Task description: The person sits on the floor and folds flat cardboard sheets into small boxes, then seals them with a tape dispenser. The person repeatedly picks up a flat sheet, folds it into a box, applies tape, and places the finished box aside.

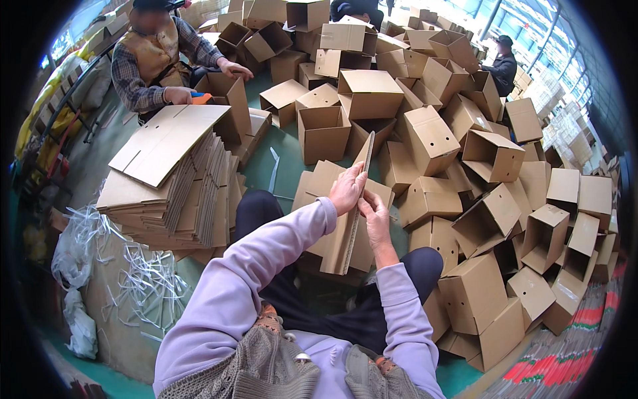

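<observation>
Between my knees, a folded corrugated cardboard blank (344,242) stands on edge, its layers pressed nearly flat together. My left hand (348,188) lies along its left face near the upper part. On the right side, my right hand (376,219) pinches the blank's edge between thumb and fingers. Beneath it is more flat cardboard (319,182), whose lower part my arms and the blank partly hide. A tall stack of flattened cartons (169,199) rises to the left of my knee.
Formed open cardboard boxes (374,95) are heaped ahead and to the right. Loose white plastic strapping (152,284) litters the floor at left. Across the stack, a co-worker (154,60) holds an orange-and-blue tool (201,98) beside an upright box. Printed red-and-green flat stacks (558,349) lie at lower right.
</observation>
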The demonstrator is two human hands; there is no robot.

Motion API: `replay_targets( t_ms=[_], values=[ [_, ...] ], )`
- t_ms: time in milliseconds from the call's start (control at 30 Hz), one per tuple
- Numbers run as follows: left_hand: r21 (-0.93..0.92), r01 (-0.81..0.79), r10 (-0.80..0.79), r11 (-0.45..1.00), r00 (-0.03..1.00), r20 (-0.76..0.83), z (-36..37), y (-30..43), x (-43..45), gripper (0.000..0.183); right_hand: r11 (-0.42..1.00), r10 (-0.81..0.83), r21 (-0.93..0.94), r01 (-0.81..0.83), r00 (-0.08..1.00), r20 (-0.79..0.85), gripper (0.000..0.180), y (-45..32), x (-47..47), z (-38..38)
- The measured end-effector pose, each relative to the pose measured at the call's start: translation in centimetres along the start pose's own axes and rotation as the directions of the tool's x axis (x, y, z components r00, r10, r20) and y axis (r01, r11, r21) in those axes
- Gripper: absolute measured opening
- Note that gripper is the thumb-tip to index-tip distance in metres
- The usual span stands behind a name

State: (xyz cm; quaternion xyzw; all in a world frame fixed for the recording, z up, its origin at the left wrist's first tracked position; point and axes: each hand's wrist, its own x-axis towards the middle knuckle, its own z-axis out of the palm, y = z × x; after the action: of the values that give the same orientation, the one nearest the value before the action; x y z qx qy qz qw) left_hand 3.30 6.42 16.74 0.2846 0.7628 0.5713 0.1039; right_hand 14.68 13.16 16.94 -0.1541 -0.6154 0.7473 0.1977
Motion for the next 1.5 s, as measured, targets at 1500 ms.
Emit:
replay_targets(
  t_ms=[1500],
  values=[
    [0.783, -0.592, 0.212, 0.190, 0.804, 0.556, -7.3, 2.7, 7.1, 0.027, 0.379, 0.049, -0.924, 0.051, 0.996, 0.075, 0.030, -5.4, 6.3, -5.6]
  ],
)
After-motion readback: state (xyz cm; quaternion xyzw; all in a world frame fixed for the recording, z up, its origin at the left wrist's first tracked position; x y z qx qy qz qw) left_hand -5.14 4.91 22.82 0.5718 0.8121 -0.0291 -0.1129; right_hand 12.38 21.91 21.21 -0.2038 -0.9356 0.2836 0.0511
